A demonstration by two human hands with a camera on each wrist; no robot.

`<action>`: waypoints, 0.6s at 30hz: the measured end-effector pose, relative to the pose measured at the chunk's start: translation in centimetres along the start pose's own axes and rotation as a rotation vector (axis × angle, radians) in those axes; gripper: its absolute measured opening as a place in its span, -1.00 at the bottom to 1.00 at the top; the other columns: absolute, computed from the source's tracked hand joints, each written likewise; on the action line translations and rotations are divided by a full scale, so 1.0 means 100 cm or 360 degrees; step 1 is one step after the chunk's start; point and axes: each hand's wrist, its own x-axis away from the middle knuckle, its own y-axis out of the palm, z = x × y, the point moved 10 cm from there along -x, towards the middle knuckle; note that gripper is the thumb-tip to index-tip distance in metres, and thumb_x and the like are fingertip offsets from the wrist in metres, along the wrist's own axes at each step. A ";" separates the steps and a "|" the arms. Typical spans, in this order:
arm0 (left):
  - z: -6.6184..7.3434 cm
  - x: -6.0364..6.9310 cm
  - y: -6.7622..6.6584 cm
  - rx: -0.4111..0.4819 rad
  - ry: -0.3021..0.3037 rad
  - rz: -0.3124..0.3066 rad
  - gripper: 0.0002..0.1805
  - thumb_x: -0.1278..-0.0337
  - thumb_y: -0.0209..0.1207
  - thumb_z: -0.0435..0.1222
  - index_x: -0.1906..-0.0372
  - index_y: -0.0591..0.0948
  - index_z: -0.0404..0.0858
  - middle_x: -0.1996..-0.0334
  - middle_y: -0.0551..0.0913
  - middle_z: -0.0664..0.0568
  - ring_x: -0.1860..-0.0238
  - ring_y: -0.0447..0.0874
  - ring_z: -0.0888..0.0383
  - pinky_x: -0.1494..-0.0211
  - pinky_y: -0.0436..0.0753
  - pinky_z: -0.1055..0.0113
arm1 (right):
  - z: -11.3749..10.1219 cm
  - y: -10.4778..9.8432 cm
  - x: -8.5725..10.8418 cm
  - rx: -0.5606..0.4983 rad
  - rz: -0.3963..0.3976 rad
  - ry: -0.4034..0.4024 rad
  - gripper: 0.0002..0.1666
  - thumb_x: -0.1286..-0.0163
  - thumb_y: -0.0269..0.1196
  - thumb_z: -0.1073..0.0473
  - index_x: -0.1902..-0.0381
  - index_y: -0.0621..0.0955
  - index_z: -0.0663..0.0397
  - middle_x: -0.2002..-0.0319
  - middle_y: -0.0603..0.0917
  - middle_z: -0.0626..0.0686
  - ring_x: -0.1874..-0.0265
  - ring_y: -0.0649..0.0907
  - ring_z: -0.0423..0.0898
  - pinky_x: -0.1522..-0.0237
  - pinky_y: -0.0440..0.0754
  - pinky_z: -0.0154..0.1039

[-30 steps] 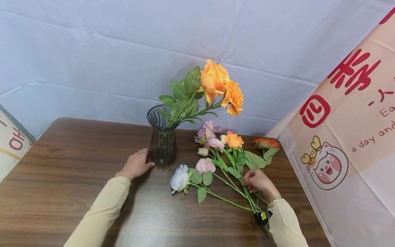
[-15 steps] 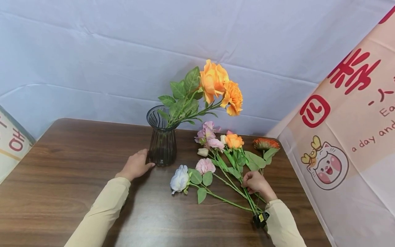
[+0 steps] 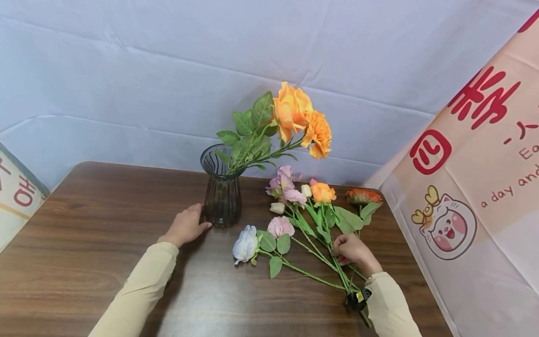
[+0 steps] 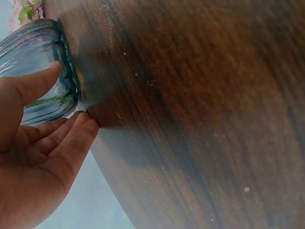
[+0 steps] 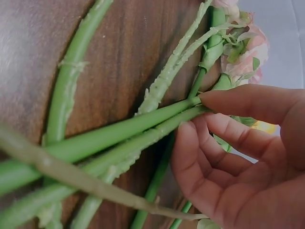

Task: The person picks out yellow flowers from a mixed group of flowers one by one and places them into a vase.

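Note:
A ribbed grey glass vase (image 3: 222, 201) stands upright on the table and holds an orange rose (image 3: 291, 110) and an orange carnation (image 3: 317, 134), both leaning right. My left hand (image 3: 187, 225) holds the vase low on its left side; in the left wrist view the thumb (image 4: 45, 81) lies across the glass, the fingers around the other side. My right hand (image 3: 353, 252) pinches green flower stems (image 5: 128, 126) between thumb and fingertips, within a bunch lying on the table. One stem leads towards a small orange flower (image 3: 322, 192); which stems are gripped exactly, I cannot tell.
Around the bunch lie a pale blue rose (image 3: 245, 244), a pink flower (image 3: 280, 226), lilac blooms (image 3: 287, 185), white buds (image 3: 277, 208) and a red-orange flower (image 3: 364, 196). A black device (image 3: 358, 298) sits at the right wrist. Cloth walls (image 3: 126, 93) border the table.
The right hand has shifted slightly left and then back right, and the small orange flower has moved a little to the right. The left hand and vase are still.

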 end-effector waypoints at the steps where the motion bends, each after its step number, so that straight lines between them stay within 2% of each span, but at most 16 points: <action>1: 0.000 0.000 0.000 -0.0001 0.0001 0.0002 -0.37 -0.10 0.20 -0.22 -0.11 0.31 -0.61 -0.01 0.44 -0.43 -0.04 0.42 -0.30 -0.06 0.42 -0.12 | 0.000 0.000 0.000 -0.0014 -0.0009 0.0000 -0.84 -0.11 0.12 0.52 0.59 0.44 0.25 0.63 0.47 0.06 0.72 0.48 -0.10 0.62 0.58 -0.18; 4: -0.001 0.000 0.001 0.0002 -0.0002 0.0002 -0.37 -0.11 0.19 -0.21 -0.12 0.31 -0.61 -0.01 0.44 -0.43 -0.03 0.42 -0.30 -0.06 0.42 -0.12 | 0.000 0.000 0.000 -0.0056 -0.0035 -0.0005 -0.84 -0.11 0.11 0.52 0.59 0.44 0.25 0.62 0.49 0.07 0.72 0.48 -0.11 0.62 0.58 -0.18; 10: -0.003 0.000 0.003 0.0008 -0.0012 -0.0005 -0.36 -0.11 0.19 -0.22 -0.13 0.29 -0.62 -0.04 0.42 -0.44 -0.06 0.40 -0.31 -0.08 0.40 -0.12 | -0.004 0.001 0.000 -0.0156 -0.0110 -0.0035 -0.85 -0.09 0.08 0.53 0.59 0.44 0.28 0.46 0.56 0.12 0.70 0.49 -0.12 0.60 0.58 -0.20; 18: -0.003 -0.001 0.002 0.0006 -0.0020 -0.0013 -0.35 -0.12 0.19 -0.21 -0.14 0.29 -0.62 -0.06 0.40 -0.45 -0.08 0.38 -0.30 -0.10 0.39 -0.12 | -0.012 0.002 0.000 -0.0289 -0.0200 -0.0009 -0.87 -0.11 0.07 0.52 0.57 0.46 0.31 0.49 0.53 0.12 0.68 0.51 -0.13 0.57 0.60 -0.25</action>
